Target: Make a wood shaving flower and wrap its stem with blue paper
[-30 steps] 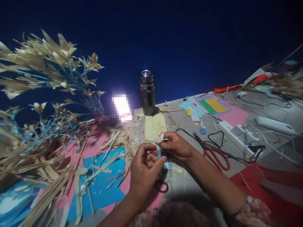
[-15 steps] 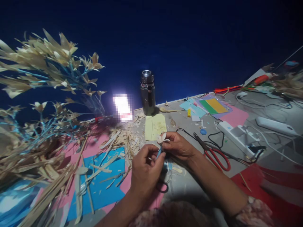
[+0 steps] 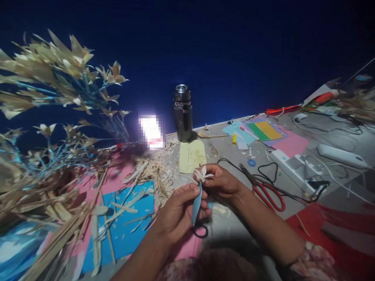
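Observation:
A small pale flower point(image 3: 201, 175), its pointed petals spread, stands between my hands at the middle of the view. From its base hangs a light blue paper strip point(image 3: 197, 207). My left hand point(image 3: 184, 207) is closed, with the thumb pinching the top of the strip just under the petals. Behind the flower, my right hand point(image 3: 224, 180) is closed with its fingertips at the petals and base; part of its grip is hidden. Just below my left hand shows a dark ring handle point(image 3: 200, 232), apparently of small scissors.
Red-handled scissors point(image 3: 268, 195) lie right of my hands, by a power strip point(image 3: 290, 168) with cables. A dark flask point(image 3: 183, 117) stands behind yellow paper point(image 3: 191, 156). Husk scraps cover blue paper point(image 3: 129, 222) at left, below finished flower branches point(image 3: 84, 82).
My left hand has turned, bringing its thumb up to the flower's base. The petals now show more openly, and the blue strip hangs downward in plain view.

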The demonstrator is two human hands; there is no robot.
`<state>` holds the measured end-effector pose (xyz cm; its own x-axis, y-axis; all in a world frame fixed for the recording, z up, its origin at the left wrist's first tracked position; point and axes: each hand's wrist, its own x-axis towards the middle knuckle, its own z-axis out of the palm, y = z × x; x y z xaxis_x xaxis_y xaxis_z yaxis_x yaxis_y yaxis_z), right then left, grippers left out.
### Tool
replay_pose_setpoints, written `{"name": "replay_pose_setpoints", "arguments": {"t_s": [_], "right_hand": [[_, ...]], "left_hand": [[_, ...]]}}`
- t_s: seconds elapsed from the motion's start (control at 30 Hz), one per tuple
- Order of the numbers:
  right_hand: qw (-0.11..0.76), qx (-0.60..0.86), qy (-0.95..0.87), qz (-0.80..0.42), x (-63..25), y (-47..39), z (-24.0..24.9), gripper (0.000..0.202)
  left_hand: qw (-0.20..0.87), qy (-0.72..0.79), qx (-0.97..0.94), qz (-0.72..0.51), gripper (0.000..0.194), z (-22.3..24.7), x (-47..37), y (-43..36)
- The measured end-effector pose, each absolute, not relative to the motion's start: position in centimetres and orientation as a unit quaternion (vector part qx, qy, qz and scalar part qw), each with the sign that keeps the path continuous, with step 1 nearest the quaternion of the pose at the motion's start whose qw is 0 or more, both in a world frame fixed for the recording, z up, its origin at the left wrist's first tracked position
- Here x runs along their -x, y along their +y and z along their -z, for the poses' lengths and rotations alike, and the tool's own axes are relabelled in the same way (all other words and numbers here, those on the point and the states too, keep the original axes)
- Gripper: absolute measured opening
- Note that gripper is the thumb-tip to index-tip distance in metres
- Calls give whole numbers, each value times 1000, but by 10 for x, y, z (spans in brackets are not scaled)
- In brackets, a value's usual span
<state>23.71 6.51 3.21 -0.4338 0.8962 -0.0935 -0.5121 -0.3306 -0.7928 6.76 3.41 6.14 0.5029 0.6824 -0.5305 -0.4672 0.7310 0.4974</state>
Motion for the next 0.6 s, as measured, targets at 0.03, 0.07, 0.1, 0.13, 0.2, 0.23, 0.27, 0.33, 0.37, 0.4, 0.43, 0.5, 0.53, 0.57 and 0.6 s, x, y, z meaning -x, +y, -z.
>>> {"name": "replay_pose_setpoints", "arguments": {"t_s": [0.03,0.07,0.1,0.13,0.2,0.23,0.27,0.33,0.37,0.4,0.43,0.5,0.53,0.57,0.6], "right_hand": [[456,266,-360,-769,-237,65,-32,39],[457,259,-365,-769,-237,66,-32,39],[458,252,-369,-768,-236,66,-32,39],[459,248,-370,-769,-236,66,-33,40],[461,248,-366,-769,-235,65,-34,40],[464,254,-364,-767,-235,64,-35,41],[468,263,-363,-762,-234,63,-36,42],[483,292,-368,-739,-231,58,-37,40],[494,307,-373,-723,-229,56,-38,39],[507,320,-378,-705,-227,52,-39,37],[522,331,-380,-688,-224,49,-41,35],[554,339,-375,-661,-218,41,-45,33],[569,339,-373,-650,-215,37,-48,33],[579,335,-373,-643,-212,34,-50,34],[586,330,-373,-639,-209,30,-52,37]], "left_hand": [[864,362,-125,-327,26,-61,-68,35],[871,357,-108,-321,27,-61,-68,34],[875,351,-96,-319,26,-62,-69,34],[876,346,-90,-324,25,-63,-69,33],[862,344,-109,-356,22,-67,-69,31],[846,351,-133,-380,21,-70,-69,30],[823,361,-163,-407,20,-72,-68,28],[759,393,-239,-461,19,-77,-66,27],[715,418,-286,-482,18,-79,-65,26],[653,447,-342,-507,17,-80,-64,26],[570,474,-404,-536,16,-81,-62,25],[359,485,-533,-592,15,-81,-60,26],[253,464,-589,-612,16,-81,-58,26],[162,432,-633,-621,17,-81,-57,27],[96,401,-667,-621,20,-81,-56,28]]}}
